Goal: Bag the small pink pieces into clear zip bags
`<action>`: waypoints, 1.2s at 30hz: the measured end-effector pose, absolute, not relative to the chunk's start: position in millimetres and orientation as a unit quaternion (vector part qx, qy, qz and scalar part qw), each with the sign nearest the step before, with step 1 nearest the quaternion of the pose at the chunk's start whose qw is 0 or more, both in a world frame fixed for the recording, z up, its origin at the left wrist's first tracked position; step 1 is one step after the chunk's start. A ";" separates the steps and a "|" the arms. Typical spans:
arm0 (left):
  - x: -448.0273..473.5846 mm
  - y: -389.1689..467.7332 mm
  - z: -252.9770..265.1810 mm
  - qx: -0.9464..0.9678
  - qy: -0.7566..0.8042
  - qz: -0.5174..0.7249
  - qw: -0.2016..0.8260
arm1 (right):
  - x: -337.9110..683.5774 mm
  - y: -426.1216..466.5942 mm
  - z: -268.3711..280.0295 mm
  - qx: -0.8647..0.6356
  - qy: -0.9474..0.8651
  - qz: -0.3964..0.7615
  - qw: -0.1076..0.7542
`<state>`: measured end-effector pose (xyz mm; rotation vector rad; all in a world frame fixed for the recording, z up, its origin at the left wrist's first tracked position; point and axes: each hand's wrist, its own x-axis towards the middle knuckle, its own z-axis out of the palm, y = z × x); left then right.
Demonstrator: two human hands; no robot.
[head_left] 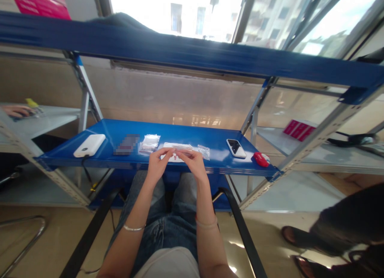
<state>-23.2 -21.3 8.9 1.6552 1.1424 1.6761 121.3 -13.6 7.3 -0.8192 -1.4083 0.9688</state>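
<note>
My left hand (159, 161) and my right hand (195, 163) meet over the front edge of the blue shelf, with thumbs and fingertips pinched close together. Whatever they hold between the fingertips is too small to make out. Behind and under the fingers is a white sheet (172, 159) with small reddish marks or bits on it, partly hidden by my hands. Just left of my left hand lies a stack of clear plastic bags (150, 142). Near my right hand a small clear bag (204, 151) lies flat.
On the blue shelf (216, 140) are a white power bank (89, 145) with a dark cable, a blurred-out dark item (127, 145), a phone (236, 148) and a red-and-white object (261, 159). A blue beam (180, 50) crosses above. Another person's hand (16, 111) shows at left, someone's legs (345, 218) at right.
</note>
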 end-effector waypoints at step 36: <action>-26.0 -23.5 13.6 0.592 0.451 0.627 0.230 | 121.1 -14.4 8.0 -0.326 -0.633 0.402 0.576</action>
